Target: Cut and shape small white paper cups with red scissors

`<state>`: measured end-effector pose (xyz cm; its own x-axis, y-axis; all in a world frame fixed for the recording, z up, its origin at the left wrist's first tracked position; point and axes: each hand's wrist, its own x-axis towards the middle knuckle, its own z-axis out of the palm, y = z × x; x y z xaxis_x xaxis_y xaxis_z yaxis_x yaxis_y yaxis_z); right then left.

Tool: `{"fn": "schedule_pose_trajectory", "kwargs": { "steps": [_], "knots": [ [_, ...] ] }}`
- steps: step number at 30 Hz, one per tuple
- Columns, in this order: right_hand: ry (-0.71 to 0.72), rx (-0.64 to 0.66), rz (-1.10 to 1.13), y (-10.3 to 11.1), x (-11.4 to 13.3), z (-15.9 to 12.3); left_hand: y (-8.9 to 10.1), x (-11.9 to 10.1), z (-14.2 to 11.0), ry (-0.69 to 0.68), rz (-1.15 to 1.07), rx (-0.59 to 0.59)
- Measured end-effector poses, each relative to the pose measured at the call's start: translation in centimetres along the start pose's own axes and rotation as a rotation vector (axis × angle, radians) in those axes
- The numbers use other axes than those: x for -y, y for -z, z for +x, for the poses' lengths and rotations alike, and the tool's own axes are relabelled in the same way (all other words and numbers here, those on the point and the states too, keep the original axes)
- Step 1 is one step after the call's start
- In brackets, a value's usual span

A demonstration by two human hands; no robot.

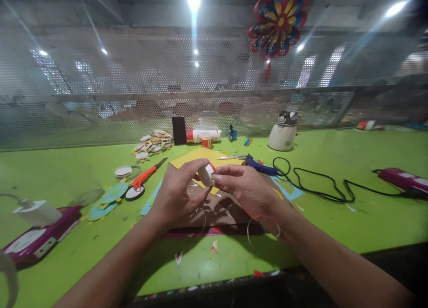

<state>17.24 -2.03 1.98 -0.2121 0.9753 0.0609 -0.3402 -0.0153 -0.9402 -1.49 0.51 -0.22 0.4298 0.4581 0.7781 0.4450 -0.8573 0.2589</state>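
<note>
Lower left of frame: purple plastic power strip point(50, 236), white plug point(38, 212) in it. Left of centre: flat pale-blue paper discs point(113, 193), orange-handled scissors point(146, 176) just beside. Mid-frame: my left hand point(177, 190), fingers and thumb curved around a small round white piece with a red band point(206, 174), held above a brown board point(214, 218). My right hand point(249, 190) pinches its right edge. Right of centre: dark-blue glue gun point(262, 166), black cord point(321, 172) trailing rightward.
</note>
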Motion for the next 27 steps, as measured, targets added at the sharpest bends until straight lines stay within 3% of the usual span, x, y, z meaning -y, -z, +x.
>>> {"fn": "schedule_pose_trajectory", "kwargs": {
  "steps": [7, 13, 21, 27],
  "knots": [
    [-0.010, -0.069, 0.025, -0.04, -0.21, 0.09, 0.08, 0.03, 0.14, -0.074, 0.134, 0.018],
    [-0.035, -0.043, 0.027, -0.06, -0.14, 0.11, 0.13, -0.17, 0.18, -0.106, 0.159, 0.016],
    [0.043, 0.028, -0.034, 0.12, 0.13, -0.26, 0.17, 0.14, 0.32, 0.103, 0.005, -0.034],
    [0.146, -0.049, -0.090, 0.37, 0.05, -0.07, 0.02, 0.05, 0.28, 0.234, -0.217, -0.027]
  ]
}}
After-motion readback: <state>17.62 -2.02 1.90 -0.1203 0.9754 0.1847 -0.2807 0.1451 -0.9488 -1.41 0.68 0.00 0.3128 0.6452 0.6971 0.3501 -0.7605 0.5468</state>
